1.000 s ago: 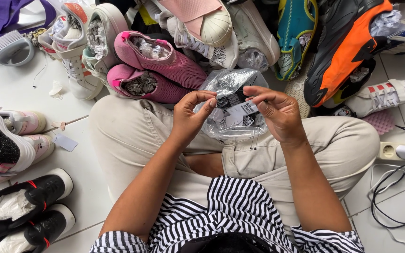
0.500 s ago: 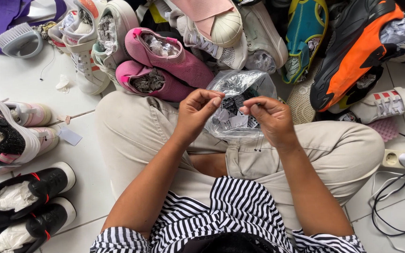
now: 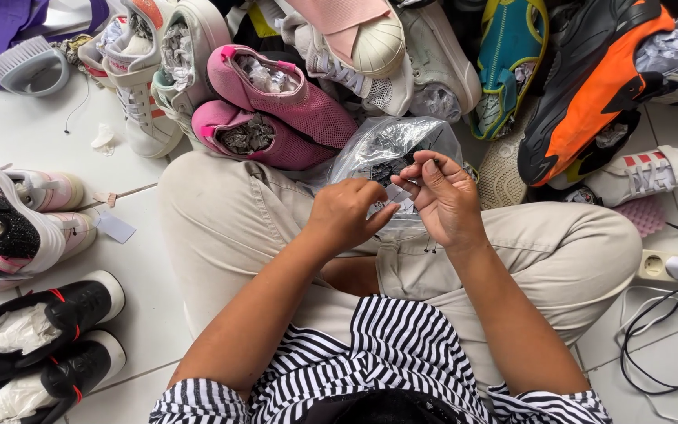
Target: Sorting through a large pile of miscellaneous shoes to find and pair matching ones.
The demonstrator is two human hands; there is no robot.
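Note:
A clear plastic bag full of small black and white tags rests on my lap, on beige trousers. My left hand sits low on the bag's near edge with its fingertips pinched on the plastic. My right hand is beside it, fingers curled, pinching a small white tag against the bag. Thin black strings hang below the right hand. The two hands almost touch.
A heap of shoes fills the far side: a pink pair, white sneakers, an orange and black shoe. Black shoes stuffed with paper lie left on the white tiles. A brush lies far left; a power strip with cables lies right.
My left hand has dropped from the top of the bag to its near edge. My right hand has moved slightly down and left, closer to the left hand. The bag sits lower.

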